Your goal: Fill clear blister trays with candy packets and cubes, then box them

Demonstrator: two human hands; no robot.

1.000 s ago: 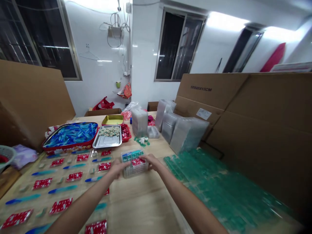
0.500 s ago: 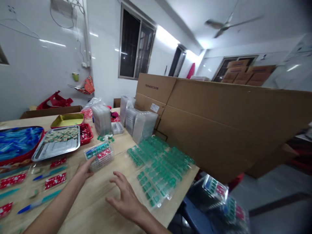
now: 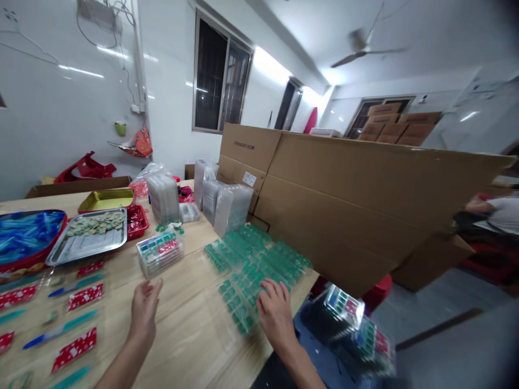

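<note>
My left hand hovers over the wooden table, fingers loosely bent, holding nothing. Just beyond it sits a stack of filled clear plastic packs, with blue, green and red-and-white contents on top. My right hand has its fingers curled over the right edge of the nearest clear plastic tray, which carries rows of green pieces; the fingertips are partly hidden. More such trays with green pieces lie overlapping behind it. Left of my left hand, blue pens and red-and-white packets lie in clear trays.
At the left stand a basin of blue pens, a metal tray of small pieces and a red basket. Clear empty trays stand stacked at the back. A cardboard sheet borders the right; filled packs sit below the table edge.
My left hand has let go of the stack of filled packs and drawn back toward me. My right hand has moved right onto the nearest tray of green pieces.
</note>
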